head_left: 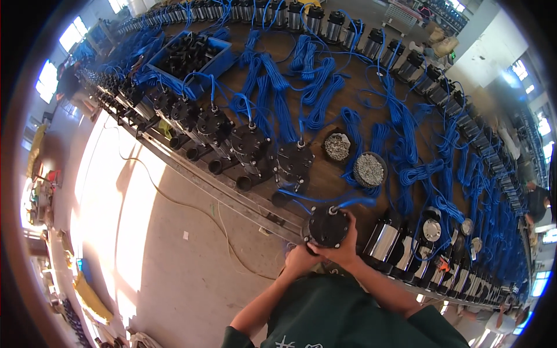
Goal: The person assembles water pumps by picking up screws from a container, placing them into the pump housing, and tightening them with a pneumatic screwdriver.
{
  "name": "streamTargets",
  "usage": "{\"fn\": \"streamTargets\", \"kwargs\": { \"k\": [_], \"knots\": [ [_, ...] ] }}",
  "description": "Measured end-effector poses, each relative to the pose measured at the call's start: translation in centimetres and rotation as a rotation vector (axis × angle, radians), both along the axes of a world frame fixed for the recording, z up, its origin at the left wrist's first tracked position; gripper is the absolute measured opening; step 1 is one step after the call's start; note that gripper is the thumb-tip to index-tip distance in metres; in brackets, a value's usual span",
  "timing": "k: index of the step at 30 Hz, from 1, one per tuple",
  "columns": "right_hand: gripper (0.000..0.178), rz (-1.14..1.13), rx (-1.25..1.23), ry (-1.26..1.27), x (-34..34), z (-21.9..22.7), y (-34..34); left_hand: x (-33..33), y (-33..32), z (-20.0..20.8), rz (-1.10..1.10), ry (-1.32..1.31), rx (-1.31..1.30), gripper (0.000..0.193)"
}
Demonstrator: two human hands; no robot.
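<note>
A submersible pump [327, 227] with a round black top and a blue cable stands at the bench's near edge, close to my body. My right hand [346, 246] is wrapped round its right side, fingers curled along the casing. Lower down on the left, my left hand [301, 260] is closed at the pump's near edge; its fingertips are partly hidden. The blue cable [357, 202] rises from the pump's top and blurs toward the right. Just beyond it stands another black-topped pump [295, 164], in a row of similar ones running up to the left.
Two bowls of small metal parts, one [337, 147] beside the other [370, 169], sit on the bench. Coiled blue cables [325, 98] lie across it. A blue crate [223, 61] holds black parts. Silver pump bodies [383, 240] lie at right. A thin hose [174, 200] crosses the floor.
</note>
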State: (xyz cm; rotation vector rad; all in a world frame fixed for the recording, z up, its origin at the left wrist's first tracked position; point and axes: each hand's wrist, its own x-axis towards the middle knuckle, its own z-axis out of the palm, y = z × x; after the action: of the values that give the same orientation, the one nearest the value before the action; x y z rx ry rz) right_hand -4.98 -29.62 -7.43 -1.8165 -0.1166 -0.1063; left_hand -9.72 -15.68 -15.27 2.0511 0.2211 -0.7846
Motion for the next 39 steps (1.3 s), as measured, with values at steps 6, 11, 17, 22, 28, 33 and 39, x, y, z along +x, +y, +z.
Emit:
{"fn": "streamTargets", "kwargs": {
  "k": [6,11,17,22,28,33,39],
  "knots": [
    [0.096,0.453,0.012,0.01,-0.3,-1.5,0.6,-4.5,3.4,-7.8,0.124,-0.292,0.106,0.046],
    [0.069,0.451,-0.427,-0.05,4.6,-2.8,-0.5,-5.9,7.1,-9.7,0.112,-0.496,-0.108,0.038],
    [0.044,0.45,-0.723,-0.063,8.5,-9.5,5.7,-6.7,8.3,-5.3,0.265,-0.587,-0.164,0.047],
    [0.02,0.679,-0.691,-0.302,9.8,-9.6,7.7,-8.0,8.1,-3.6,0.352,-0.235,-0.302,0.064],
    [0.023,0.44,-0.919,-0.067,8.4,-7.2,0.2,-7.3,7.3,-0.9,0.377,-0.323,-0.17,0.055],
    [0.028,-0.312,-0.919,-0.057,12.3,2.7,-7.3,-4.8,6.3,-3.1,0.255,-0.416,-0.2,0.047],
    [0.019,0.192,-1.341,-0.316,12.8,-0.1,-10.7,3.2,1.3,-2.6,0.209,-0.348,-0.133,0.049]
  ]
}}
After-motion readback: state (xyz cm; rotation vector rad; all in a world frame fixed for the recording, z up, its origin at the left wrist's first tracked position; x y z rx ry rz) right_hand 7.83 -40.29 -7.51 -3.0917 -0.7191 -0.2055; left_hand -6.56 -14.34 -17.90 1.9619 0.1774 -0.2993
